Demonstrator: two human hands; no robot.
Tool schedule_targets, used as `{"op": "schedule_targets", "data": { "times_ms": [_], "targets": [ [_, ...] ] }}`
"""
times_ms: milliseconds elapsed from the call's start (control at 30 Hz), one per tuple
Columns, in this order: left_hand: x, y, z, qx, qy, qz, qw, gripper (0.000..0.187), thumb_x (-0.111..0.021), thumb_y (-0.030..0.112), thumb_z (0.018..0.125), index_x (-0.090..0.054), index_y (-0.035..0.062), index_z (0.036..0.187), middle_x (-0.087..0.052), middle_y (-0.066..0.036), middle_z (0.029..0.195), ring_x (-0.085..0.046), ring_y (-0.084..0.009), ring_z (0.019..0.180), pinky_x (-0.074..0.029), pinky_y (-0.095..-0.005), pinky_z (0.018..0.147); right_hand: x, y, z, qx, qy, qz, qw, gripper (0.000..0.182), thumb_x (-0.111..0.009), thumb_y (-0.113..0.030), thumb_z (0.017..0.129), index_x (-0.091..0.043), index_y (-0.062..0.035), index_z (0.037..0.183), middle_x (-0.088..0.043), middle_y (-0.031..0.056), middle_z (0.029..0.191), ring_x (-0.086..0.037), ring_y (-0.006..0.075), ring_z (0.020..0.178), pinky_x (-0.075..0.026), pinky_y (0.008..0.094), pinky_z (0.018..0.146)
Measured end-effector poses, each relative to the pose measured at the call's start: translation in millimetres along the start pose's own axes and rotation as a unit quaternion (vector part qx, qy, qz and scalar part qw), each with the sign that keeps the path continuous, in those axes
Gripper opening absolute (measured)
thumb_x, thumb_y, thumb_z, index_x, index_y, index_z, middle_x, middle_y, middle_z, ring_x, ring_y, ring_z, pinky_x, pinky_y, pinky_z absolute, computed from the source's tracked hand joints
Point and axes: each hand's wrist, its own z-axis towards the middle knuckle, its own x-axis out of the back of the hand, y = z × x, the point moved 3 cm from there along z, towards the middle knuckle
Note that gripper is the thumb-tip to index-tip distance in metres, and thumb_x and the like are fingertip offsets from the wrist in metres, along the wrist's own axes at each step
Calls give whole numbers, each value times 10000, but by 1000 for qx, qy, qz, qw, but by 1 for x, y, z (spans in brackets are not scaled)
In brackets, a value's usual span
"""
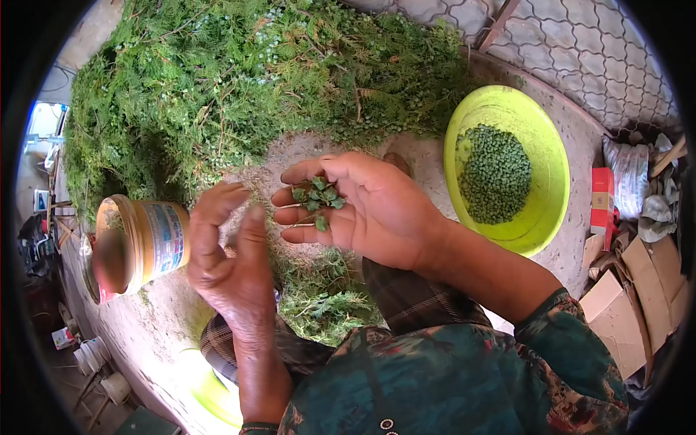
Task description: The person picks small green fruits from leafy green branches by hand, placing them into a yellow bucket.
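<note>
Spread wide and facing up, the right grip (362, 210) carries a small clump of green berries (319, 197) lying loose across the base of the fingers. To its left, the left grip (228, 254) is spread too, fingers bent and thumb standing apart from them, close to the right fingertips but not touching them.

A yellow-green basin (547, 199) stands on the right, beyond the right forearm, with a heap of similar berries (496, 174) in its bottom. On the other side, near the left hand, is a yellow bucket (163, 235) with a printed label; the dark thing at its mouth is too blurred to make out.

Leafy green branches (217, 80) make a big pile across the far side of the floor (163, 319), and a smaller heap of sprigs (322, 297) lies between the person's legs, which are in plaid trousers (420, 297). Another bright green basin (210, 391) shows partly beside the left forearm. At the far right, a red box (601, 203) sits near some torn cardboard (649, 283), below a wire mesh (580, 58).
</note>
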Motion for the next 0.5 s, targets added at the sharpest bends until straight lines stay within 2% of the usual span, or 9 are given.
{"op": "schedule_targets", "data": {
  "times_ms": [33,100,133,233,267,400,433,467,500],
  "targets": [
    [-1,1,0,0,0,0,1000,210,-689,-18,738,-632,33,934,-613,-89,984,-552,-218,1017,-409,-341,917,3,1,1,0,0,0,1000,353,-363,-239,948,-500,40,1115,-546,164,1074,-551,251,997,-459,433,888],
    [-9,11,-1,-132,-97,129,978,184,-716,13,700,-665,62,870,-604,-99,1012,-530,-266,1060,-365,-408,957,10,4,3,5,-48,24,999,356,-350,-240,959,-490,33,1139,-537,141,1103,-548,230,1002,-451,405,907],
    [-13,19,-1,-126,-107,159,973,165,-736,42,661,-683,82,812,-602,-102,1027,-507,-294,1099,-308,-464,992,11,6,4,5,-48,24,999,356,-350,-240,959,-490,33,1139,-537,141,1103,-548,230,1002,-451,405,907],
    [-23,21,-3,-154,-140,221,953,188,-742,56,651,-684,87,827,-602,-105,1037,-514,-305,1093,-286,-476,1005,11,9,6,11,-43,4,999,368,-338,-256,968,-476,25,1163,-531,123,1112,-544,215,1010,-440,370,926],
    [-24,17,-5,-161,-139,214,953,177,-732,57,656,-678,89,821,-601,-109,1040,-519,-331,1083,-254,-487,1022,8,9,6,6,-31,24,999,311,-379,-221,956,-487,18,1124,-535,117,1065,-550,194,965,-467,349,875],
    [-26,20,-6,-151,-146,177,962,153,-687,14,714,-650,66,853,-597,-116,1057,-565,-275,1021,-368,-462,961,15,14,8,22,-1,16,1000,226,-437,-176,939,-510,-14,1079,-548,97,1013,-559,171,904,-500,339,810],
    [-24,16,-7,33,-112,9,993,132,-652,-3,751,-631,47,871,-591,-122,1069,-574,-230,993,-429,-417,897,14,13,7,23,-2,16,1000,226,-437,-176,939,-510,-14,1079,-548,97,1013,-559,171,904,-500,339,810],
    [-24,9,-11,215,-72,-160,961,112,-618,-20,787,-611,28,888,-585,-128,1082,-583,-186,965,-490,-373,833,10,11,4,21,-8,-6,1000,220,-453,-187,938,-517,-21,1066,-552,88,1002,-560,168,884,-506,346,793],
    [-23,8,-10,215,-73,-160,961,112,-618,-20,787,-611,28,888,-585,-128,1082,-583,-186,965,-490,-373,833,7,10,2,18,-13,-27,999,214,-468,-198,936,-524,-27,1053,-556,80,991,-562,165,864,-512,353,776]
  ]
}}
